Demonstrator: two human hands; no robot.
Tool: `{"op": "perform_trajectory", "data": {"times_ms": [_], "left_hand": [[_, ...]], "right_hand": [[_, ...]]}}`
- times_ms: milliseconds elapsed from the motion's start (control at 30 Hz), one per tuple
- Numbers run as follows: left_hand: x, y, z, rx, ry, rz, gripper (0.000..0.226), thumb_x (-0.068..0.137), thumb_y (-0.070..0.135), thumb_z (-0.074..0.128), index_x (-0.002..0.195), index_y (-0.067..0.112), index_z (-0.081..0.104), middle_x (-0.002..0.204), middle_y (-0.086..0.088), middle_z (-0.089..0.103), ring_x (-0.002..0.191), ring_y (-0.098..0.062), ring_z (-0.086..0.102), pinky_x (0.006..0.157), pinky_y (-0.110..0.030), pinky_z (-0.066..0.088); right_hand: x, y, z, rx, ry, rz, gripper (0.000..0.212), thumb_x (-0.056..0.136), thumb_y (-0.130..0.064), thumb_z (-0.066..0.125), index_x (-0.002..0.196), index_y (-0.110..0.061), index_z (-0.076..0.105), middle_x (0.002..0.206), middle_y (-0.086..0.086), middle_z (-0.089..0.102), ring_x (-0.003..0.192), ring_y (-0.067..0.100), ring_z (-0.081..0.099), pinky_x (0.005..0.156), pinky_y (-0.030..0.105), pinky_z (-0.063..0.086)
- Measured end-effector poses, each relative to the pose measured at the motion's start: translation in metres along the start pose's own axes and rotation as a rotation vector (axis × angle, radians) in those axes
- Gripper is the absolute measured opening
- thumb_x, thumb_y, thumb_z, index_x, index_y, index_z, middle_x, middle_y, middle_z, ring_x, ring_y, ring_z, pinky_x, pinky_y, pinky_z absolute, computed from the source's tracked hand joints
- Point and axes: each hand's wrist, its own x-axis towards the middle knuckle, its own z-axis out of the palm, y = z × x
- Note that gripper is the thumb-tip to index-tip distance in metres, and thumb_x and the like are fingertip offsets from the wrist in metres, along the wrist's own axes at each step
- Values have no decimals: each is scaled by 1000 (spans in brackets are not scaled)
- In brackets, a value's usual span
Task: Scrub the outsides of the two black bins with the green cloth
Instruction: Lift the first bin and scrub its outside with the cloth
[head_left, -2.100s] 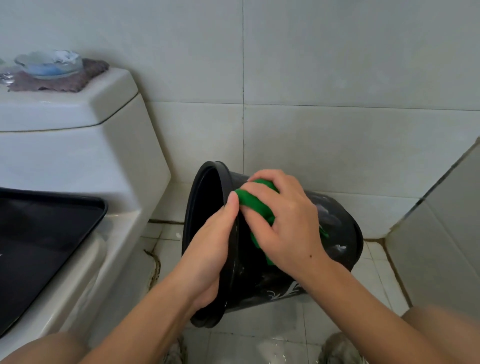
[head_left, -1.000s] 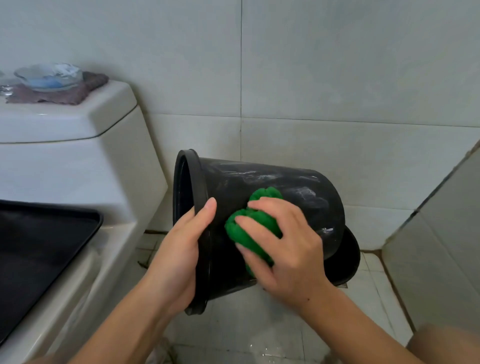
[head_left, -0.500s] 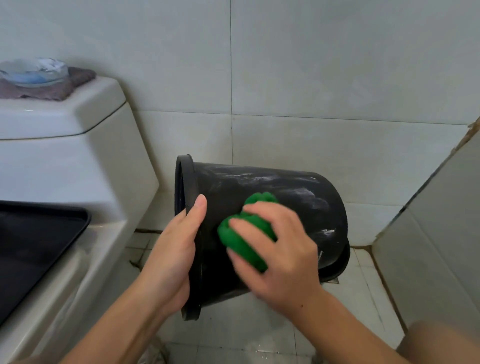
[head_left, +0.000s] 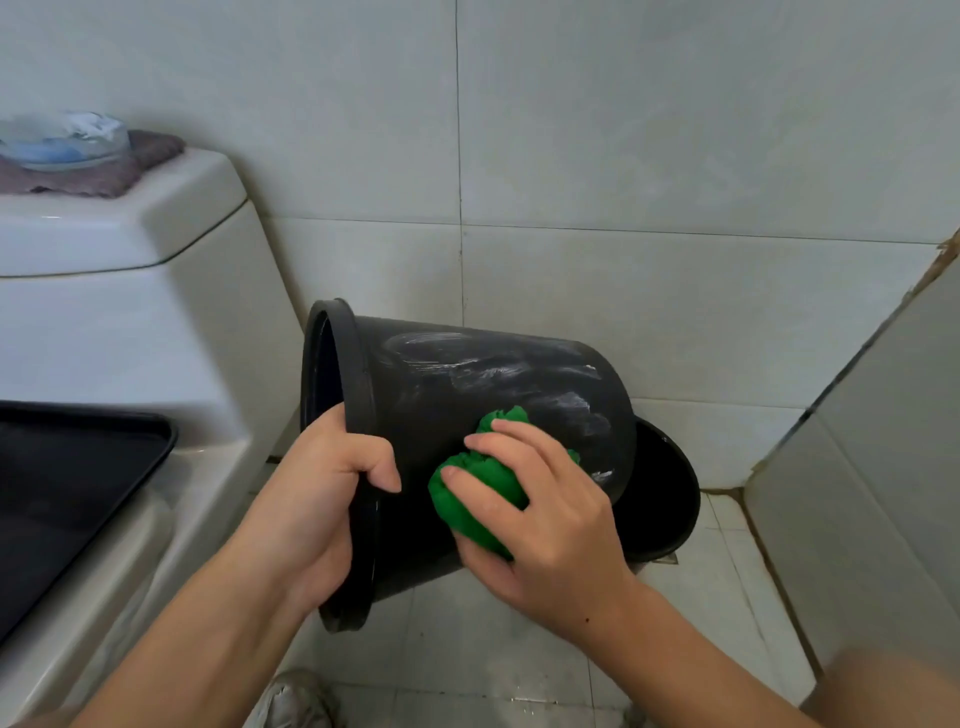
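A black bin (head_left: 467, 384) is held on its side in the air, its mouth facing left and white soapy streaks across its upper wall. My left hand (head_left: 322, 493) grips its rim, thumb curled over the outside. My right hand (head_left: 540, 509) holds a bunched green cloth (head_left: 478, 488) pressed against the bin's side wall. A second black bin (head_left: 665, 499) stands upright on the floor behind, mostly hidden by the first.
A white toilet (head_left: 130, 332) with a black seat lid (head_left: 62, 483) fills the left side. On its tank lie a brownish cloth (head_left: 104, 171) and a glass dish (head_left: 62, 137). Tiled walls close in behind and at the right; wet floor tiles (head_left: 467, 639) lie below.
My left hand has shifted from flat fingers on the rim to a curled grip over it. The bin was lifted and turned level, uncovering the second bin. The cloth slid toward the bin's base.
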Motion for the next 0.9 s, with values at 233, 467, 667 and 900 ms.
{"op": "perform_trajectory", "data": {"times_ms": [233,467,667,900], "left_hand": [[-2,-3,12,-2,154,-30,40,82,36,60,114,13,70,106,-10,77,98,-28,73,84,-41,54],[-7,14,7,-82,227,-33,35,93,34,52,108,9,71,101,-10,78,87,-22,76,62,-29,61],[-12,27,0,-153,238,-17,37,95,41,48,105,15,72,102,-6,78,87,-18,76,57,-29,61],[-6,20,12,-171,166,-18,38,92,40,50,105,13,72,102,-9,78,87,-21,76,60,-32,61]], "right_hand": [[0,-7,5,-6,33,-34,20,86,-20,66,104,-14,74,110,14,70,110,34,63,100,40,50],[3,21,-1,-43,89,144,28,81,-20,70,109,-16,70,113,12,67,108,31,62,93,37,52],[11,59,-16,-76,260,640,34,86,-31,59,114,-13,69,113,5,63,100,17,57,87,-1,30],[7,16,-6,-91,191,135,26,84,-20,71,109,-13,69,111,15,68,108,32,62,98,40,50]]}}
